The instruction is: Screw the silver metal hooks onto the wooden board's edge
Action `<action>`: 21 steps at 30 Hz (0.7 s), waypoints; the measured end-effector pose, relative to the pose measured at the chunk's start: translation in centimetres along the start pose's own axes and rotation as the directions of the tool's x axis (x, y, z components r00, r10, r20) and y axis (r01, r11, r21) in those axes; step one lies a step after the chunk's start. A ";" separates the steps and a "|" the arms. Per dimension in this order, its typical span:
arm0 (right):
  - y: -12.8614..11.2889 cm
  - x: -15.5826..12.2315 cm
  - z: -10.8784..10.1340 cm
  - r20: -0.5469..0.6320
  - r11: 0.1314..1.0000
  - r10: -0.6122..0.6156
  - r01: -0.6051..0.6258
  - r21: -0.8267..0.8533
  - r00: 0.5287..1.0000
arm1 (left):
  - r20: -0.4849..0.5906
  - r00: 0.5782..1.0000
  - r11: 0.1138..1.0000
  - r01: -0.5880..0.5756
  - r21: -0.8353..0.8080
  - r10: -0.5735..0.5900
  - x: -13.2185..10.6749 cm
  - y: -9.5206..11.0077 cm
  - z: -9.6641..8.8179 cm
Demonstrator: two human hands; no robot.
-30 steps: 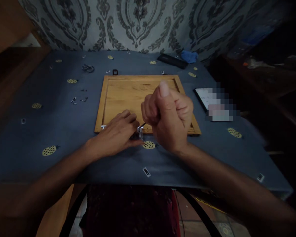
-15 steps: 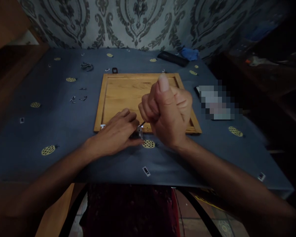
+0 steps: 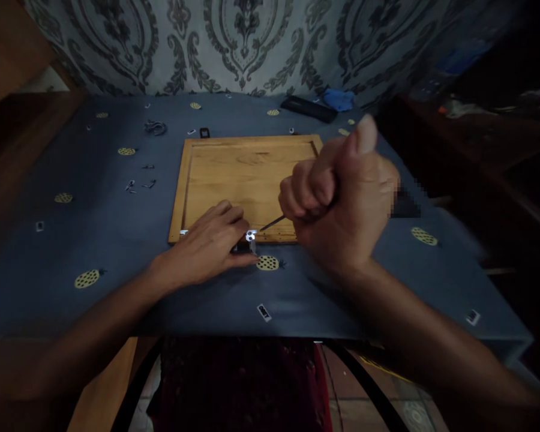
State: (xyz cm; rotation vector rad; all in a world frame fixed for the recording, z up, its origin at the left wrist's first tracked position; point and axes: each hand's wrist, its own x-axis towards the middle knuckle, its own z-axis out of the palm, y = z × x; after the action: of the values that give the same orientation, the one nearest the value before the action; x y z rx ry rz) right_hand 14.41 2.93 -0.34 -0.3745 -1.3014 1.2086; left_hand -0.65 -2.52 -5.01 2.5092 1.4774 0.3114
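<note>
A wooden panel (image 3: 234, 174) with a raised frame lies flat on the table. My left hand (image 3: 207, 243) rests over its near edge, fingers above and thumb below, closed about a small shiny metal fitting (image 3: 251, 235) with holes; the hand hides much of that piece. Another bright metal piece (image 3: 184, 232) shows at the panel's near left corner. In my right hand (image 3: 342, 192), a closed fist with the thumb on top, is a screwdriver (image 3: 273, 224). Its thin shaft points left, the tip slightly right of the fitting and apart from it; its handle is hidden.
Several small screw-like pieces (image 3: 148, 183) lie left of the panel on the blue tablecloth (image 3: 117, 240). Behind them is a coiled cord (image 3: 155, 126). A black case (image 3: 309, 109) and a blue cloth (image 3: 339, 99) lie at the back right.
My right hand has drawn back to the right with the screwdriver, and its tip has come away from the metal fitting. My left hand stays at the panel's near edge.
</note>
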 end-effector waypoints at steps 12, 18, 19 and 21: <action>3.1 0.4 -1.4 -0.120 0.998 0.021 -0.013 0.066 0.992 | -0.004 1.000 1.000 -0.003 -0.014 0.003 0.0 0.0 0.0; 4.9 0.2 -2.8 -0.096 1.000 0.013 -0.014 -0.006 0.995 | -0.001 1.000 1.000 0.001 -0.011 -0.001 0.0 0.0 0.1; 4.9 0.1 -3.0 -0.089 0.998 -0.008 0.002 -0.063 0.996 | -0.007 1.000 1.000 0.001 -0.012 -0.001 0.0 0.0 0.2; 4.8 0.1 -3.8 -0.050 0.961 -0.073 0.057 -0.271 0.996 | -0.020 1.000 1.000 -0.003 -0.012 0.003 0.0 -0.1 0.3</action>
State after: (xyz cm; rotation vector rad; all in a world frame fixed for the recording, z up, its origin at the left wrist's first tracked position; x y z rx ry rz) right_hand 15.43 6.42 -5.30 -0.5554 -1.4191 0.9593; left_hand -0.66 -2.52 -5.32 2.5062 1.4743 0.3457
